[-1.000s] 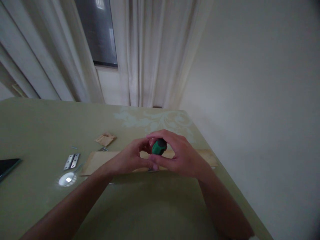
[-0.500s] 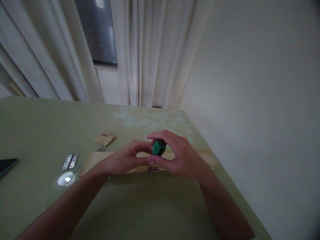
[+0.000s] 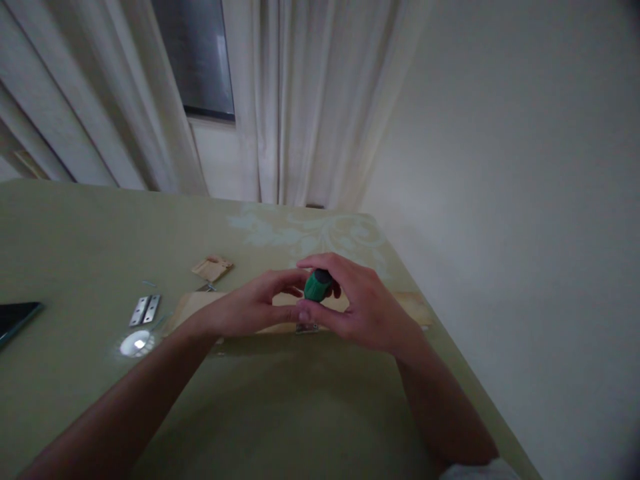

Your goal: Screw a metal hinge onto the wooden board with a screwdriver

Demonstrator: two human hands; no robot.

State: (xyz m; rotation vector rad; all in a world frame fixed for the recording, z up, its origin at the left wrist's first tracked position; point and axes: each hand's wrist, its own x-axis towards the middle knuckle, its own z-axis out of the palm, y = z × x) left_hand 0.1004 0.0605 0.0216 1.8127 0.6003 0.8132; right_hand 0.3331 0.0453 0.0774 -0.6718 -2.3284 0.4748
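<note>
My right hand (image 3: 363,303) is closed around the green and black handle of a screwdriver (image 3: 317,285), which stands roughly upright; its shaft is hidden. From the left, my left hand (image 3: 260,303) meets it, with thumb and fingers closed in at the lower part of the screwdriver. Both thumbs touch there, and the exact grip of the left fingertips is covered. Just below the thumbs a small metal hinge (image 3: 307,328) shows at the near edge of a light wooden board (image 3: 193,308). The board lies crosswise beneath both hands.
Left of the board lies another metal hinge (image 3: 145,310) beside a shiny light reflection. A crumpled brown paper piece (image 3: 213,268) rests behind the board. A dark flat device (image 3: 17,320) lies at the far left of the green table (image 3: 100,233). A wall (image 3: 525,233) borders the right side.
The view has tipped slightly, so the table things sit a little higher. The screwdriver handle leans a little more, and the right fingers have shifted around it. Both hands stay at the same place.
</note>
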